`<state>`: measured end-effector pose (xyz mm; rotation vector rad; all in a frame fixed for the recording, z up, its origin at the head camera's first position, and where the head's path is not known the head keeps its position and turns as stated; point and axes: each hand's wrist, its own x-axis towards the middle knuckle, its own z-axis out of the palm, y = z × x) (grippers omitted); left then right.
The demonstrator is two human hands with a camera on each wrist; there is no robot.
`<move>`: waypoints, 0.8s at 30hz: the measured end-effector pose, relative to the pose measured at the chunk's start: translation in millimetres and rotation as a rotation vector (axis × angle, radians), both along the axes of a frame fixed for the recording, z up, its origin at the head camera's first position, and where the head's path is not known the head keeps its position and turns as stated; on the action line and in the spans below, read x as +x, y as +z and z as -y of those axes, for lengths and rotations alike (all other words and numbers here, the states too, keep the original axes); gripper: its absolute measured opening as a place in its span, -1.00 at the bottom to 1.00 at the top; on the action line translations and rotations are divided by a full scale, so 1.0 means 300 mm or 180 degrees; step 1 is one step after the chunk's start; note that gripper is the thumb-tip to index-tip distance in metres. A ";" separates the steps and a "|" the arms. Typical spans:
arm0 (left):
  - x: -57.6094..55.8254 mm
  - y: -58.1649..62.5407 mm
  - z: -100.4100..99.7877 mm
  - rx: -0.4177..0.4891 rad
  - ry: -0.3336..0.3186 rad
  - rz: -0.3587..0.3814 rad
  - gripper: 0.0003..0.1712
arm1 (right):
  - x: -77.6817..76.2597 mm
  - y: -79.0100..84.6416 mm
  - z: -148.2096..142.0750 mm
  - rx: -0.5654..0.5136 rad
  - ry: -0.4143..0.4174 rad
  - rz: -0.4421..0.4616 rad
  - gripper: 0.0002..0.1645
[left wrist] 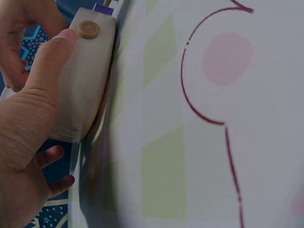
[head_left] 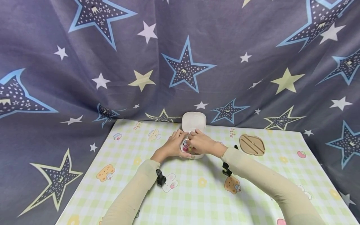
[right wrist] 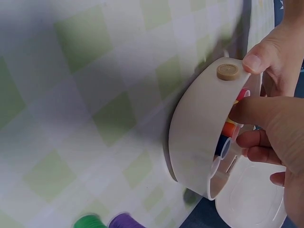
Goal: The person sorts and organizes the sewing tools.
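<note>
A white sewing box (right wrist: 194, 128) stands on the table with its lid (head_left: 194, 121) raised behind it and a round tan button on its front. Several thread spools sit inside, among them a red spool (head_left: 185, 147), an orange spool (right wrist: 229, 129) and a dark blue spool (right wrist: 223, 146). My left hand (head_left: 173, 145) grips the box's left side, the thumb on the front rim by the button. My right hand (head_left: 203, 143) reaches into the opening, a finger against the spools near a yellow one. Whether its fingertips pinch a spool is hidden.
A tan divided tray (head_left: 252, 145) lies to the right of the box. A green spool (right wrist: 90, 222) and a purple spool (right wrist: 124, 221) rest on the checked tablecloth (head_left: 197, 200). A star-patterned curtain (head_left: 174, 103) hangs behind the table's back edge.
</note>
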<state>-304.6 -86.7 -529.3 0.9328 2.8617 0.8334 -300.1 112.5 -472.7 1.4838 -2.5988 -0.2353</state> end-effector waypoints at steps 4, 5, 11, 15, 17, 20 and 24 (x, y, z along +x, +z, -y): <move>-0.002 0.000 0.000 -0.0002 0.0007 0.0025 0.34 | -0.001 0.001 0.000 0.0001 -0.0001 -0.0004 -0.73; -0.002 0.000 0.000 -0.0006 0.0009 0.0030 0.34 | -0.001 0.001 -0.001 -0.0002 0.0004 -0.0012 -0.74; -0.003 0.001 -0.002 0.0000 0.0005 0.0045 0.35 | -0.001 -0.004 -0.004 -0.0043 0.0020 -0.0028 -0.73; -0.002 0.004 0.000 0.0015 0.0008 0.0049 0.35 | 0.001 0.000 -0.005 -0.0049 0.0019 -0.0002 -0.71; 0.000 0.006 0.000 0.0011 0.0013 0.0045 0.35 | 0.000 0.003 -0.008 -0.0072 0.0018 0.0030 -0.71; 0.004 0.008 -0.001 -0.0010 0.0022 0.0021 0.34 | -0.001 0.009 -0.013 -0.0162 0.0038 0.0096 -0.71; 0.006 0.006 -0.003 -0.0027 0.0036 -0.0011 0.33 | -0.002 0.029 -0.027 -0.0354 0.0012 0.0283 -0.67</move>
